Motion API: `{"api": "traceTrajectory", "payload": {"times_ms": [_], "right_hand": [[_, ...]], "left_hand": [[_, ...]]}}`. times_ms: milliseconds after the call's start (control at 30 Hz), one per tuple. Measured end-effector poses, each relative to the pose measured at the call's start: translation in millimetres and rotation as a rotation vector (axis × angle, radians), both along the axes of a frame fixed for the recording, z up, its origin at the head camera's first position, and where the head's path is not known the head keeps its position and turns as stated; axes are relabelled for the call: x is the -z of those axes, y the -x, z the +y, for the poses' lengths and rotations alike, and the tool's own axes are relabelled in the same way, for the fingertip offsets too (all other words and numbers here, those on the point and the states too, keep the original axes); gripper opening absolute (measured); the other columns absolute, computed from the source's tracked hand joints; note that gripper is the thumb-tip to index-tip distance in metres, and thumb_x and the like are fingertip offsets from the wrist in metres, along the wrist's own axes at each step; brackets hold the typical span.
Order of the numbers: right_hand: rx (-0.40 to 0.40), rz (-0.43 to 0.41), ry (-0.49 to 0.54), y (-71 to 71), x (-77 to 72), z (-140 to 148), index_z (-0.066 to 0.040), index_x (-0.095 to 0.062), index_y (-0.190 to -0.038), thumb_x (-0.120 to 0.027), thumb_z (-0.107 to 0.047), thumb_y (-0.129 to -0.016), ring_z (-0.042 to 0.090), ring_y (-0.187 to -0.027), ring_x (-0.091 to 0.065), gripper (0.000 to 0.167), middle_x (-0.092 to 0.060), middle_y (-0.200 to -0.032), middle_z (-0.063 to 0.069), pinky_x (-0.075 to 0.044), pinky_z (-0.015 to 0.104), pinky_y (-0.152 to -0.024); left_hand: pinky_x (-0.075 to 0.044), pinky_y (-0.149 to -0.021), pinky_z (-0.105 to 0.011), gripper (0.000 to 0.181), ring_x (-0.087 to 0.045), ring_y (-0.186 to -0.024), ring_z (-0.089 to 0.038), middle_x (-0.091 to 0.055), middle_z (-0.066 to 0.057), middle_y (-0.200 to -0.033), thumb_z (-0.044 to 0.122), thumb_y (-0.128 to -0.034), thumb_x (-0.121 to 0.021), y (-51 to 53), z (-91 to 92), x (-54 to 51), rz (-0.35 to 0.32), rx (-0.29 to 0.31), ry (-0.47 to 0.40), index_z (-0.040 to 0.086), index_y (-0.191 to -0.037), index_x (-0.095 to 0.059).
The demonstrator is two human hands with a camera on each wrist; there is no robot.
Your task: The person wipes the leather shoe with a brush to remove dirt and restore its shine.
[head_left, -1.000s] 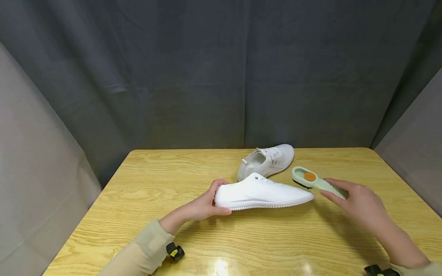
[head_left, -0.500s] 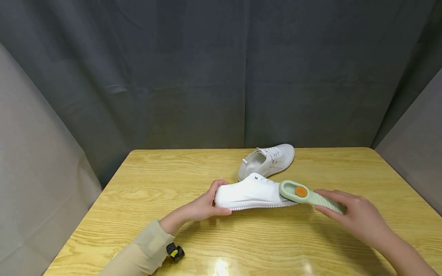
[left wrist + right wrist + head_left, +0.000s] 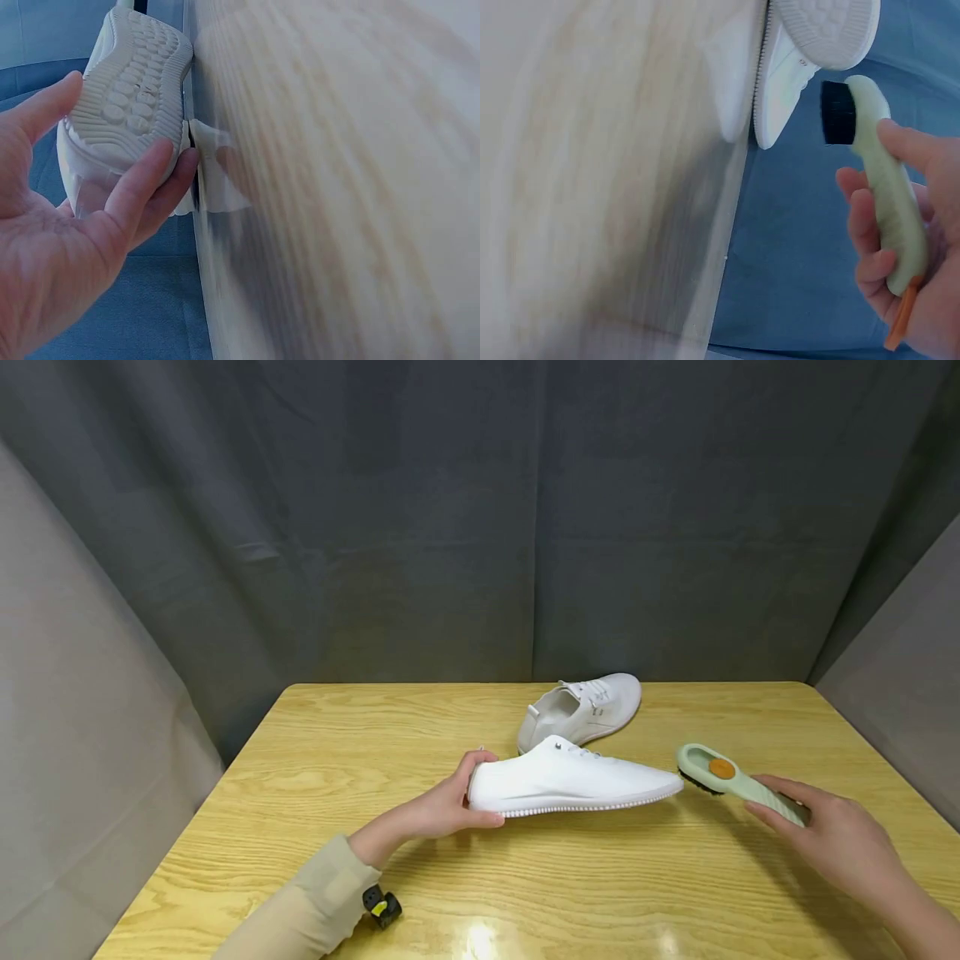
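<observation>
A white shoe (image 3: 570, 783) is held by its heel in my left hand (image 3: 444, 802), raised over the table with its toe to the right. The left wrist view shows the patterned sole (image 3: 135, 90) with my fingers round the heel. My right hand (image 3: 840, 839) grips the handle of a pale green shoe brush (image 3: 738, 783) that has an orange button. Dark bristles (image 3: 838, 112) show on the brush head in the right wrist view. The brush is apart from the toe, to its right. Behind the held shoe lies a second white shoe (image 3: 611, 706).
The wooden table (image 3: 360, 727) ends at a dark grey curtain (image 3: 405, 527) at the back. Pale cloth panels (image 3: 75, 693) stand at both sides. A small black device (image 3: 382, 906) is strapped at the left sleeve.
The brush came left onto the toe half a second ago, then moved back right, off the shoe. My left hand and the held shoe have stayed nearly still.
</observation>
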State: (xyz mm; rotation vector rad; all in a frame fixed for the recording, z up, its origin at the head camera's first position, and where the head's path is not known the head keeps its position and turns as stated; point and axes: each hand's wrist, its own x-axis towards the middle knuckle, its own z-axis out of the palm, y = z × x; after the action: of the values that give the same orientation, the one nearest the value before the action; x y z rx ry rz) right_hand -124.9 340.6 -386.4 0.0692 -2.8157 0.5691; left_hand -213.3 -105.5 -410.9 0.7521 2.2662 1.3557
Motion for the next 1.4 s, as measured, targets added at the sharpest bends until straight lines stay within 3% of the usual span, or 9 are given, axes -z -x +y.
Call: {"api": "traceTrajectory", "payload": {"times_ms": [267,367,500,600,800,900,1033,1267,1400], "right_hand": [[-0.095,0.102,0.055,7.6,-16.8,-23.0,-0.005,-0.066,-0.123,-0.073,-0.033,-0.088,0.015,-0.066,-0.047,0.045,-0.068,-0.098,0.015,-0.036,0.031,-0.055],[-0.167,0.159,0.059,8.7,-23.1,-39.7,-0.009,-0.069,-0.120,-0.077,-0.028,-0.085,0.022,-0.078,-0.060,0.041,-0.068,-0.108,0.017,-0.046,0.039,-0.061],[-0.262,0.191,0.020,9.1,-26.9,-59.6,-0.010,-0.070,-0.117,-0.080,-0.025,-0.082,0.036,-0.094,-0.065,0.040,-0.069,-0.109,0.014,-0.049,0.050,-0.069],[-0.294,0.169,-0.015,11.1,-28.3,-67.1,-0.010,-0.070,-0.118,-0.078,-0.029,-0.083,0.035,-0.093,-0.066,0.040,-0.070,-0.108,0.014,-0.050,0.049,-0.069],[-0.204,0.101,-0.042,22.4,-26.0,-56.5,-0.005,-0.068,-0.120,-0.072,-0.037,-0.088,0.019,-0.062,-0.052,0.045,-0.069,-0.099,0.019,-0.037,0.034,-0.050],[-0.156,0.084,-0.031,26.8,-22.7,-47.4,-0.003,-0.066,-0.121,-0.071,-0.037,-0.089,0.015,-0.054,-0.039,0.047,-0.062,-0.072,0.009,-0.030,0.031,-0.047],[-0.139,0.070,-0.004,27.3,-21.1,-42.9,-0.003,-0.065,-0.123,-0.070,-0.036,-0.090,0.015,-0.054,-0.036,0.047,-0.044,-0.060,-0.004,-0.027,0.030,-0.048],[-0.159,0.138,0.016,22.0,-25.9,-47.0,-0.005,-0.067,-0.121,-0.073,-0.033,-0.088,0.016,-0.060,-0.043,0.044,-0.067,-0.087,0.011,-0.031,0.031,-0.052],[-0.174,0.175,0.022,18.8,-26.3,-50.5,-0.005,-0.068,-0.119,-0.076,-0.031,-0.086,0.018,-0.066,-0.050,0.043,-0.067,-0.107,0.021,-0.036,0.032,-0.053]], "left_hand": [[-0.038,-0.098,-0.039,0.078,-0.043,-0.121,-0.024,-0.009,-0.015,-0.158,0.024,-0.0878,-0.074,0.4,0.3,2.6,-0.003,0.006,0.014,0.014,-0.145,-0.022],[-0.038,-0.098,-0.039,0.078,-0.043,-0.122,-0.024,-0.007,-0.016,-0.159,0.024,-0.0878,-0.074,1.8,0.4,2.8,-0.001,0.011,0.018,0.014,-0.145,-0.022],[-0.040,-0.096,-0.037,0.078,-0.046,-0.118,-0.022,-0.015,-0.014,-0.156,0.024,-0.0872,-0.075,1.9,0.6,1.6,0.015,0.015,0.028,0.015,-0.145,-0.023],[-0.042,-0.093,-0.036,0.078,-0.049,-0.112,-0.021,-0.027,-0.012,-0.148,0.022,-0.0862,-0.076,1.3,0.7,0.3,0.032,0.016,0.027,0.016,-0.144,-0.024],[-0.041,-0.093,-0.037,0.078,-0.049,-0.112,-0.021,-0.032,-0.012,-0.145,0.023,-0.0853,-0.077,1.3,-0.7,-1.0,0.040,0.001,0.031,0.017,-0.144,-0.026],[-0.040,-0.095,-0.038,0.079,-0.047,-0.115,-0.022,-0.028,-0.011,-0.149,0.024,-0.0849,-0.078,1.8,-3.5,-1.6,0.046,-0.010,0.037,0.017,-0.145,-0.026],[-0.040,-0.096,-0.040,0.078,-0.047,-0.117,-0.023,-0.029,-0.009,-0.150,0.024,-0.0843,-0.078,3.6,-9.6,-2.1,0.060,-0.019,0.036,0.021,-0.144,-0.028],[-0.040,-0.097,-0.042,0.079,-0.046,-0.118,-0.021,-0.036,-0.005,-0.144,0.024,-0.0831,-0.080,8.3,-24.1,-1.1,0.101,-0.019,0.046,0.024,-0.144,-0.029],[-0.041,-0.097,-0.044,0.079,-0.044,-0.121,-0.023,-0.034,-0.006,-0.148,0.023,-0.0824,-0.080,10.3,-34.3,-0.7,0.126,-0.019,0.046,0.021,-0.144,-0.031]]}}
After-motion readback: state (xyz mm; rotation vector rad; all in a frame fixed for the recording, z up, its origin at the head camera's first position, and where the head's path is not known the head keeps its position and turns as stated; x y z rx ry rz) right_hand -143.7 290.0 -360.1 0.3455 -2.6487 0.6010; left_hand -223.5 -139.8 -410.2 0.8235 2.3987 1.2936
